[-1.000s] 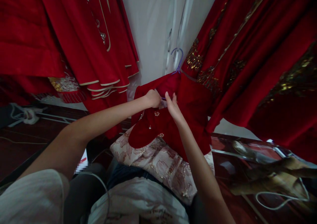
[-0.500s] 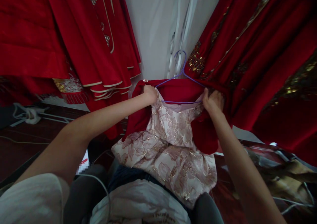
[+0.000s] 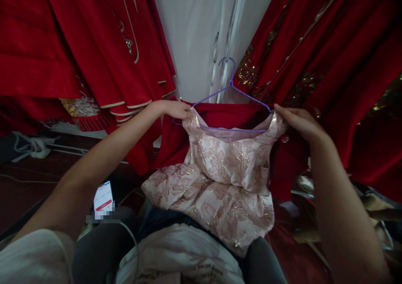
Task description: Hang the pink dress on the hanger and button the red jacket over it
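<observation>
A pale pink brocade dress (image 3: 226,158) with gold flowers lies across my lap, its neckline facing away from me. A purple wire hanger (image 3: 232,83) sits in the neckline, its hook pointing up. My left hand (image 3: 176,109) pinches the dress's left shoulder beside the hanger's arm. Closed on the right shoulder strap at the hanger's other end is my right hand (image 3: 298,120). Behind the dress spreads a red garment (image 3: 220,114), partly covered by it; how it attaches to the hanger is hidden.
Red garments with pale trim (image 3: 103,58) hang at the left, and red gowns with gold embroidery (image 3: 314,66) at the right. Between them is a pale panel (image 3: 188,37). A lit phone (image 3: 103,200) lies beside my left leg. White cables (image 3: 34,143) cross the floor.
My right hand has moved right and now holds the dress's right strap, which is spread out to the side. The red cloth that covered this side has shifted away. My left hand has moved slightly left.
</observation>
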Demonstrator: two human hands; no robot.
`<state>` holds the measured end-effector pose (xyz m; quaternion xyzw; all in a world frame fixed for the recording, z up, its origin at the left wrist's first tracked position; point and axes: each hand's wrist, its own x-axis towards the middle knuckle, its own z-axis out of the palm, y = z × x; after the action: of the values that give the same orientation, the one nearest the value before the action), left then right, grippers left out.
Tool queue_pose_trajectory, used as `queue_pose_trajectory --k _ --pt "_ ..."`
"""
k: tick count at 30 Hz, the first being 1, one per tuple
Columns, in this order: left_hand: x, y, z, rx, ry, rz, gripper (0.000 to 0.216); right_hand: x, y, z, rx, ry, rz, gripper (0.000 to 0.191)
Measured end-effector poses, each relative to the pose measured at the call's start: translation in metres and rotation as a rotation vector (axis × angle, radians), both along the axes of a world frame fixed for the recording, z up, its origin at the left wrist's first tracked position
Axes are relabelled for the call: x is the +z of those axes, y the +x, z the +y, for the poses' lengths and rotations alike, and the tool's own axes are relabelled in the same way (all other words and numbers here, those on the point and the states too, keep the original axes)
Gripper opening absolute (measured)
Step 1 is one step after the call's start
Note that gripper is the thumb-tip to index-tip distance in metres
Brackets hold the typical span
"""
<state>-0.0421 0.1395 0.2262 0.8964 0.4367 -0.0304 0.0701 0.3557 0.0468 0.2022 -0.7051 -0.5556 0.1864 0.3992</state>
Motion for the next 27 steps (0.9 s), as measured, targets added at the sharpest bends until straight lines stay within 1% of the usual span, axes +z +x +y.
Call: queue_pose_trajectory --k 2,3,4,6,8,9,12,14,15,17,19,21,22,23,24,25,27 --pt "0.000 -0.016 0.004 -0.092 -0.091 -0.131 0.034 -0.007 -0.003 -0.011 0.122 0.064 0.145 0.044" --pt "-0.003 -0.022 0.006 -0.116 -0.088 -0.219 0.034 -0.011 -0.005 -0.015 0.169 0.106 0.177 0.039" --pt "-0.007 -0.027 0.008 -0.137 -0.066 -0.319 0.036 -0.016 -0.007 -0.016 0.194 0.161 0.190 0.034" --pt "-0.020 -0.032 0.011 -0.145 0.028 -0.498 0.042 -0.027 -0.008 -0.013 0.188 0.292 0.191 0.027" --pt "-0.034 -0.035 0.013 -0.097 0.155 -0.599 0.045 -0.037 -0.004 -0.005 0.120 0.410 0.179 0.022" --pt "-0.042 -0.036 0.013 -0.051 0.220 -0.634 0.045 -0.043 -0.001 -0.001 0.061 0.463 0.159 0.020" --pt "-0.068 -0.044 0.012 0.136 0.402 -0.688 0.043 -0.063 0.011 0.006 -0.157 0.589 0.128 0.014" --pt "-0.091 -0.050 0.006 0.267 0.469 -0.713 0.043 -0.081 0.015 0.002 -0.250 0.605 0.163 0.010" --pt "-0.104 -0.052 0.001 0.344 0.491 -0.739 0.044 -0.090 0.014 -0.003 -0.274 0.583 0.192 0.010" --pt "-0.133 -0.054 -0.012 0.454 0.489 -0.795 0.046 -0.110 0.009 -0.016 -0.300 0.516 0.222 0.012" --pt "-0.161 -0.050 -0.029 0.522 0.456 -0.842 0.047 -0.127 0.001 -0.031 -0.262 0.440 0.181 0.019" --pt "-0.181 -0.040 -0.047 0.534 0.480 -0.870 0.046 -0.138 -0.007 -0.045 -0.175 0.408 0.097 0.025" --pt "-0.187 -0.032 -0.054 0.507 0.536 -0.878 0.045 -0.140 -0.011 -0.050 -0.125 0.415 0.067 0.027" --pt "-0.188 -0.024 -0.061 0.454 0.604 -0.883 0.044 -0.140 -0.016 -0.053 -0.073 0.431 0.046 0.027" --pt "-0.186 -0.014 -0.066 0.382 0.671 -0.879 0.043 -0.138 -0.021 -0.056 -0.028 0.453 0.034 0.027" --pt "-0.180 -0.002 -0.069 0.298 0.720 -0.863 0.041 -0.134 -0.027 -0.057 0.012 0.475 0.021 0.026" --pt "-0.160 0.023 -0.068 0.131 0.752 -0.794 0.037 -0.121 -0.043 -0.057 0.063 0.516 -0.018 0.024"
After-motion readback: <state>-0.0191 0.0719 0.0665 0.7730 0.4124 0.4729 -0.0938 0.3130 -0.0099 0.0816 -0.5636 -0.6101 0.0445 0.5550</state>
